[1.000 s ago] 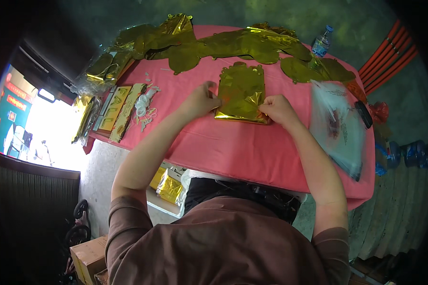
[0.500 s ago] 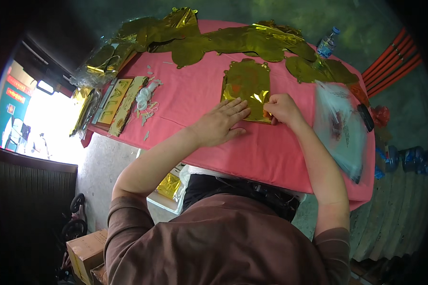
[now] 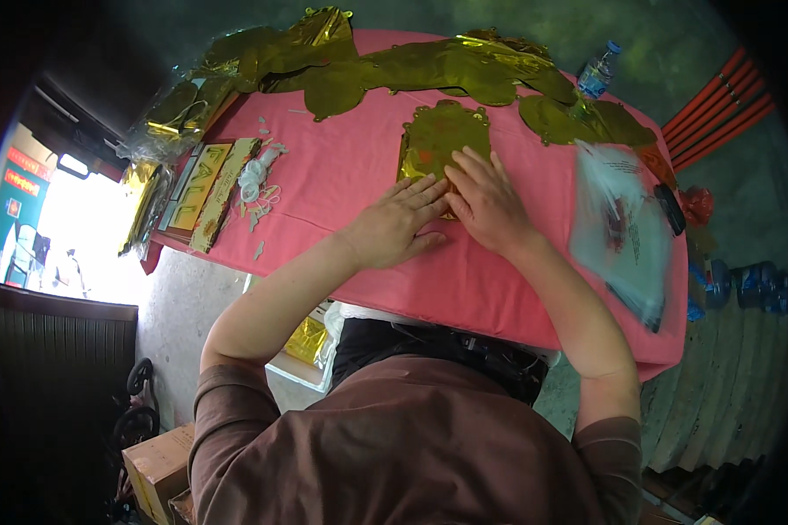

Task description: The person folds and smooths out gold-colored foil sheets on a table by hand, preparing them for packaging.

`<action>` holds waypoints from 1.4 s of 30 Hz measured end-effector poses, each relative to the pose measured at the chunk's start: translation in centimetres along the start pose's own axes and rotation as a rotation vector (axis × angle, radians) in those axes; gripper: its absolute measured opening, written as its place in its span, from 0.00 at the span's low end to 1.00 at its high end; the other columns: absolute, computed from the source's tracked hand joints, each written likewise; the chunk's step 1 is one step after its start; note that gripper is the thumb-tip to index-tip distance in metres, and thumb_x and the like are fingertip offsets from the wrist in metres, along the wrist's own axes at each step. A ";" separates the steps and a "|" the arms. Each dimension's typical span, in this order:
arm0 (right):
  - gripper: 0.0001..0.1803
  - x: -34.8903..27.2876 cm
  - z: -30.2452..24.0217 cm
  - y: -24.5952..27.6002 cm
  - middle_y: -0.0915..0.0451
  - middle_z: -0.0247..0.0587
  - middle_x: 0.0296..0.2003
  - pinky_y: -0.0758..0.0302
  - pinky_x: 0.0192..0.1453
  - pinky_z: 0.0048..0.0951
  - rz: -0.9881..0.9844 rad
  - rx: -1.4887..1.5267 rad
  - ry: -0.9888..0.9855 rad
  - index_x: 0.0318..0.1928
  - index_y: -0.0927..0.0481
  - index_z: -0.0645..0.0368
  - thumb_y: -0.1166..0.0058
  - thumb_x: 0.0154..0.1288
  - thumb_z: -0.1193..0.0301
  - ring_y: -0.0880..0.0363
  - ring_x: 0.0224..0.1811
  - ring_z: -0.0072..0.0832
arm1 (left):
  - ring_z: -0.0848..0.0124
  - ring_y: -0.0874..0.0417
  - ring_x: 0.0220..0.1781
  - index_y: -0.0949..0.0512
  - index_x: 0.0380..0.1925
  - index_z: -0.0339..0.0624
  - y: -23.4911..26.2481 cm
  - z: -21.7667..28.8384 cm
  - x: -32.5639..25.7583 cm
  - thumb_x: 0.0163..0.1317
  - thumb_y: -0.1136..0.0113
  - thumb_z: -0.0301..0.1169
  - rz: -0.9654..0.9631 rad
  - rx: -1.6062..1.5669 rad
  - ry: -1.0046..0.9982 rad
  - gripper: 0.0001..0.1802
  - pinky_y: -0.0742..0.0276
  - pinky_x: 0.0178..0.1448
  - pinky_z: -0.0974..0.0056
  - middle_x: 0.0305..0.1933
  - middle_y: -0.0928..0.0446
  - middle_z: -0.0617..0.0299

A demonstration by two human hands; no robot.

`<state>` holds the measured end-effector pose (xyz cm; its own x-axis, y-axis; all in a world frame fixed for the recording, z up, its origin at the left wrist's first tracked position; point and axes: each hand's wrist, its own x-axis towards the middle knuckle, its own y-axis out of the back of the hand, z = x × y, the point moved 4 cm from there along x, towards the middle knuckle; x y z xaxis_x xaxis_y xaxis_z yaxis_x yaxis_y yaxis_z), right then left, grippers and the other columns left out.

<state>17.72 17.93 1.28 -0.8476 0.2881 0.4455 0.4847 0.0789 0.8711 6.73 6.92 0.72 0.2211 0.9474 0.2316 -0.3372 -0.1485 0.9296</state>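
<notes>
Since half a second ago, both hands have slid together onto the near end of the gold foil piece [image 3: 440, 144]; the left one, which then lay lower on the cloth, has come up beside the right.

Head view, the only one, with the foil piece as landmark: it lies flat on the pink tablecloth [image 3: 341, 175], near the middle of the table. The left hand [image 3: 396, 226] rests palm down, fingers spread, at the foil's near left corner, fingertips on the foil and palm mostly on the cloth. The right hand [image 3: 486, 199] lies flat on the near right part. Neither hand grips anything; both are wide and pressing, thumbs close together (whether they touch I cannot tell).

Beyond the foil piece runs a row of crumpled gold foil shapes [image 3: 429, 66]. To its far right stands a plastic water bottle [image 3: 595, 74]. To its right lies a clear plastic bag [image 3: 626, 223] with a dark object at its far edge. To its left lie flat gold packets [image 3: 203, 184] and a few white scraps [image 3: 256, 179].

Judging by the flat palms, the work is smoothing or pressing the foil. It would go best with even pressure stroked outward from the middle, one hand anchoring so the thin sheet neither creeps on the cloth nor creases.
</notes>
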 end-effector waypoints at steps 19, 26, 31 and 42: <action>0.36 -1.6 0.3 -2.0 0.54 0.51 0.71 0.62 0.75 0.42 -0.371 -0.033 -0.041 0.69 0.52 0.64 0.63 0.70 0.54 0.60 0.74 0.42 | 0.50 0.26 0.55 0.23 0.42 0.32 3.8 -6.7 -0.7 0.58 0.48 0.25 0.224 -0.213 0.217 0.13 0.30 0.60 0.55 0.53 0.26 0.44; 0.36 -1.4 0.0 -1.8 0.54 0.50 0.71 0.62 0.75 0.42 -0.370 -0.023 -0.046 0.69 0.52 0.63 0.63 0.70 0.54 0.60 0.74 0.41 | 0.51 0.30 0.61 0.27 0.52 0.33 2.6 -6.8 -1.4 0.59 0.49 0.22 0.160 -0.105 0.019 0.19 0.33 0.64 0.55 0.57 0.28 0.46; 0.36 -1.5 0.2 -1.9 0.54 0.50 0.71 0.61 0.75 0.42 -0.365 -0.038 -0.043 0.69 0.51 0.63 0.63 0.70 0.54 0.60 0.74 0.41 | 0.51 0.32 0.62 0.27 0.52 0.33 2.7 -6.4 -0.9 0.59 0.48 0.24 0.116 -0.071 -0.018 0.19 0.34 0.64 0.55 0.57 0.28 0.47; 0.36 -1.6 0.3 -2.0 0.53 0.50 0.71 0.60 0.75 0.43 -0.351 -0.045 -0.026 0.69 0.51 0.63 0.63 0.70 0.54 0.59 0.74 0.42 | 0.51 0.30 0.58 0.27 0.48 0.32 2.4 -7.5 0.7 0.51 0.52 0.22 0.083 -0.254 -0.048 0.21 0.33 0.61 0.54 0.52 0.27 0.46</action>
<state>18.15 17.62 -1.25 -0.9548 0.2753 0.1123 0.1542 0.1355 0.9787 -0.77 9.39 0.96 0.2244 0.9194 0.3229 -0.5738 -0.1432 0.8064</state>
